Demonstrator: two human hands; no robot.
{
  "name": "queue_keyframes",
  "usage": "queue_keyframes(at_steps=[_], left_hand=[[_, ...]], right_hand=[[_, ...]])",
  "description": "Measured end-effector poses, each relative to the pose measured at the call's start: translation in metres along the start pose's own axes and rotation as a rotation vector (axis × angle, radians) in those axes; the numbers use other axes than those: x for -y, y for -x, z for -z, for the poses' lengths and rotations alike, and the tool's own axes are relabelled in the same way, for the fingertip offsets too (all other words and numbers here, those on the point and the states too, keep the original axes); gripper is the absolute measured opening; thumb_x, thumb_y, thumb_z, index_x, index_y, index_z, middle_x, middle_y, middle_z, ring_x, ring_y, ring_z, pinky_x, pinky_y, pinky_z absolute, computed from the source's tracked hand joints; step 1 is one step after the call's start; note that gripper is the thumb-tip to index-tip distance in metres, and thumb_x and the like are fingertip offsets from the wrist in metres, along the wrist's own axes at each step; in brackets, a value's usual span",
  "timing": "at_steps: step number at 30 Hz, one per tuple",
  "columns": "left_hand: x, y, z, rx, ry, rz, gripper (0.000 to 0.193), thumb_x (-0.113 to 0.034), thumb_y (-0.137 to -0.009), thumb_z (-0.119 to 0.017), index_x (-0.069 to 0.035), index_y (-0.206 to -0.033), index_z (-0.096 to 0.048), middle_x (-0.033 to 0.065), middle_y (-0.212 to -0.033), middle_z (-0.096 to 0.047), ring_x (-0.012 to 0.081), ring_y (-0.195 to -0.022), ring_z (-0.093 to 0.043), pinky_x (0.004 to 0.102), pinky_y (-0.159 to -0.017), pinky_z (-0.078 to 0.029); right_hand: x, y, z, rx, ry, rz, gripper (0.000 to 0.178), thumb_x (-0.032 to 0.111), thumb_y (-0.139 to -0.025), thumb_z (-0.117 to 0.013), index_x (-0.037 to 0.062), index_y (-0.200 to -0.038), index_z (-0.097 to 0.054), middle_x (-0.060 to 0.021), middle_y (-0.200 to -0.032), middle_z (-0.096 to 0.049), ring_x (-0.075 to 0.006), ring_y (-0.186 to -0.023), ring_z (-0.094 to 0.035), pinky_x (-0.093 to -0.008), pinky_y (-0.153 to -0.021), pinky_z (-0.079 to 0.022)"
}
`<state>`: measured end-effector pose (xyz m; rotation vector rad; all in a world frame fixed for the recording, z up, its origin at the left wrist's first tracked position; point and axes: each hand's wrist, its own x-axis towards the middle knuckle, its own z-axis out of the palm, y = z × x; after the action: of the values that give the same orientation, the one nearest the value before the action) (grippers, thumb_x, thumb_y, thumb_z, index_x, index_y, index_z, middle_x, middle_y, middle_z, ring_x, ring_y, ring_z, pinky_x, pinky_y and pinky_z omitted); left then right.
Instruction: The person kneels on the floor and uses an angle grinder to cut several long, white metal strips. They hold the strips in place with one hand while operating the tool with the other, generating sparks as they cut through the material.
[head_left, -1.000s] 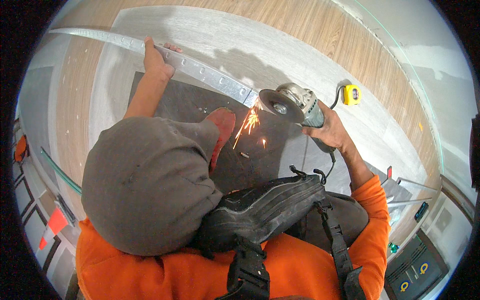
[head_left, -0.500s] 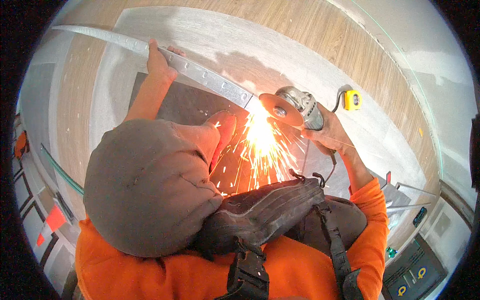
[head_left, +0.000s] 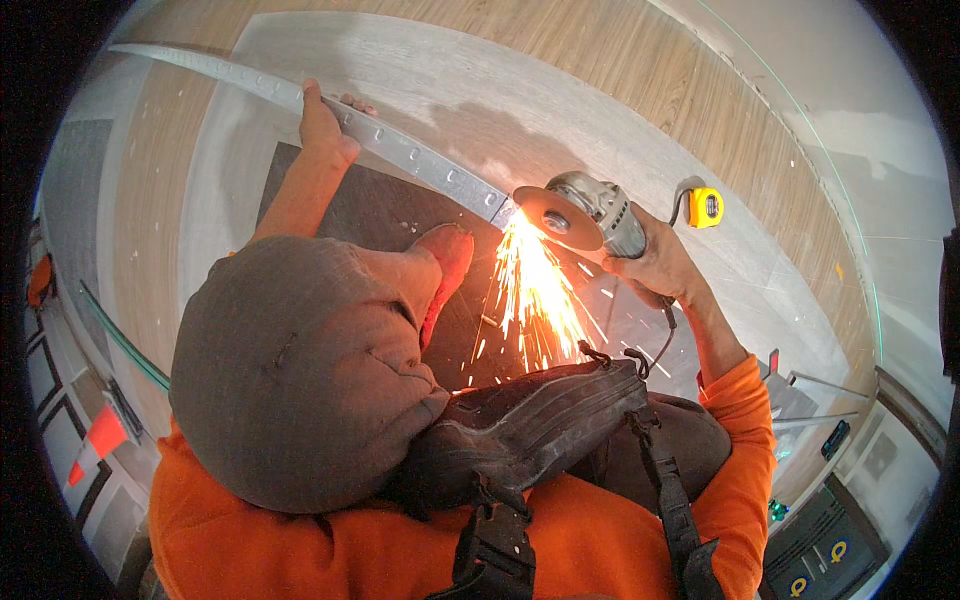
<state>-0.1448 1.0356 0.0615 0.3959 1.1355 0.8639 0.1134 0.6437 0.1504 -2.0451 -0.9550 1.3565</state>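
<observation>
A long galvanized metal stud [head_left: 425,166] with punched tabs slants from the far left down to the middle. My left hand [head_left: 326,132] is closed around it partway along, thumb on top and fingers beneath the far edge. My right hand [head_left: 662,260] grips an angle grinder [head_left: 606,212] by its body. The grinder's reddish-brown disc [head_left: 535,212] meets the stud's right end. A stream of bright sparks [head_left: 535,285] sprays from there down toward my bent legs. A reddish-lit shoe [head_left: 447,260] rests close to the sparks, below the stud.
A yellow tape measure [head_left: 706,207] lies on the floor right of the grinder. The grinder's cord [head_left: 662,345] hangs beside my knee. Under the sparks is a dark floor panel [head_left: 380,205]. Metal strips [head_left: 815,418] and a dark box [head_left: 825,545] lie at the lower right, near the wall.
The spark spray has become narrower and leans more to the right. The grinder has shifted very slightly left; both hands keep their grip.
</observation>
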Motion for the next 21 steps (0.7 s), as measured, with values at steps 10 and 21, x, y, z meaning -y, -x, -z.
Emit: queue_keyframes(at_steps=[10,21], left_hand=[[0.004,-0.002,0.000,0.018,-0.043,-0.040,0.047,-0.052,-0.107,-0.044,-0.005,-0.109,-0.041,0.0105,-0.081,-0.049,0.0298,-0.071,-0.055,0.0515,-0.073,-0.052],[0.005,-0.001,-0.001,-0.014,-0.031,-0.001,0.052,-0.054,-0.105,-0.048,-0.003,-0.116,-0.042,0.0104,-0.089,-0.048,0.0297,-0.078,-0.054,0.0525,-0.074,-0.051]], right_hand=[[-0.002,-0.008,0.002,-0.006,0.063,0.052,0.065,0.034,-0.068,-0.085,0.0050,-0.122,-0.063,-0.0165,-0.102,-0.073,-0.0293,-0.098,-0.070,-0.0386,-0.089,-0.051],[-0.001,-0.013,0.003,-0.001,0.098,0.091,0.066,0.030,-0.070,-0.085,0.0032,-0.125,-0.061,-0.0171,-0.108,-0.073,-0.0308,-0.103,-0.068,-0.0386,-0.094,-0.050]])
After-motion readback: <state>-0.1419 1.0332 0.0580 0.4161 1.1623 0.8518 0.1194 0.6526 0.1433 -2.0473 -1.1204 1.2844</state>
